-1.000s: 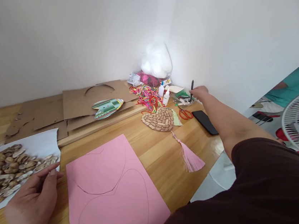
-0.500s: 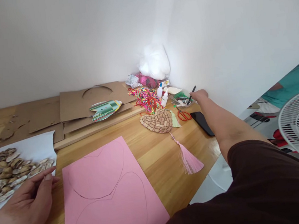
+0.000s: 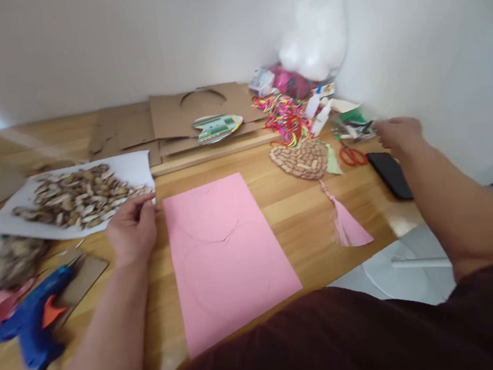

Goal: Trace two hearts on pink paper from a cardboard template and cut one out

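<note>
My left hand [image 3: 133, 227] rests at the left edge of a pink sheet of paper [image 3: 234, 275], fingers loosely bent and holding nothing. Curved pencil outlines run across the sheet. Stretched far to the right, my right hand [image 3: 400, 133] is closed over a small heap in clear plastic [image 3: 350, 124]. A dark pen [image 3: 368, 126] shows at its fingertips, blurred. Close by are red-handled scissors [image 3: 353, 155] and a black phone [image 3: 390, 174]. A heart covered in peanut shells [image 3: 301, 160] lies further left, with a pink tassel [image 3: 349, 221] below it.
Peanut shells [image 3: 83, 197] cover a white sheet [image 3: 135, 165] at left. A blue glue gun [image 3: 34, 319] lies nearer me. Cardboard [image 3: 170, 116], a green boat-shaped cutout [image 3: 217, 127], colourful cords [image 3: 286, 118] and white bottles [image 3: 321, 118] line the back.
The view has swung left, bringing the glue gun into sight. My right hand still reaches to the plastic heap, its pen now lower and less visible. My left hand stays beside the pink paper.
</note>
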`<act>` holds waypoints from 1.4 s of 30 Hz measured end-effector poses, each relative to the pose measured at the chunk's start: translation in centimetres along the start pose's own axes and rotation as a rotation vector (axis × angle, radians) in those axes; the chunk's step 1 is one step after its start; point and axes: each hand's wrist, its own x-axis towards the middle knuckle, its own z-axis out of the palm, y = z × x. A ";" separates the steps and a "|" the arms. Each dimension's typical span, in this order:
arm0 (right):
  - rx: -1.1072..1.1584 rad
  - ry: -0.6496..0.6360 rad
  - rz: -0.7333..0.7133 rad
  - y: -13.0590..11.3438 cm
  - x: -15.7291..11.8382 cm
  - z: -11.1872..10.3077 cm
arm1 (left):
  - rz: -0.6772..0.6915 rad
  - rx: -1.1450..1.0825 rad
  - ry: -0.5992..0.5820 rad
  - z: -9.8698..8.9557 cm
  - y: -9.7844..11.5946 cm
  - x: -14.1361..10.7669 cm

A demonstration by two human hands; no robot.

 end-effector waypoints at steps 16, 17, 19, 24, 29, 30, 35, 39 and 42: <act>0.154 -0.382 -0.669 0.3 -26.1 3.6 | 0.018 -0.108 0.053 0.5 0.0 0.4; 0.173 -0.399 -0.688 0.4 -26.7 3.6 | 0.020 -0.110 0.055 0.5 0.0 0.4; 0.199 -0.416 -0.721 0.4 -27.8 3.8 | 0.030 -0.122 0.057 0.5 -0.2 0.5; 0.199 -0.417 -0.810 0.2 -28.5 4.5 | 0.068 -0.149 0.077 0.5 -0.8 0.6; 0.212 -0.430 -0.778 0.1 -28.2 5.0 | 0.114 -0.143 0.094 0.3 -0.4 0.4; 0.214 -0.435 -0.775 0.1 -28.2 5.1 | 0.123 -0.147 0.097 0.3 -0.2 0.3; 0.205 -0.433 -0.796 0.2 -28.2 5.3 | 0.169 -0.158 0.101 0.0 0.2 -0.3; 0.204 -0.424 -0.803 0.2 -28.2 5.4 | 0.190 -0.214 0.069 0.3 0.4 -0.9; 0.204 -0.418 -0.807 0.1 -28.2 5.4 | 0.243 -0.229 0.056 0.8 1.0 -1.2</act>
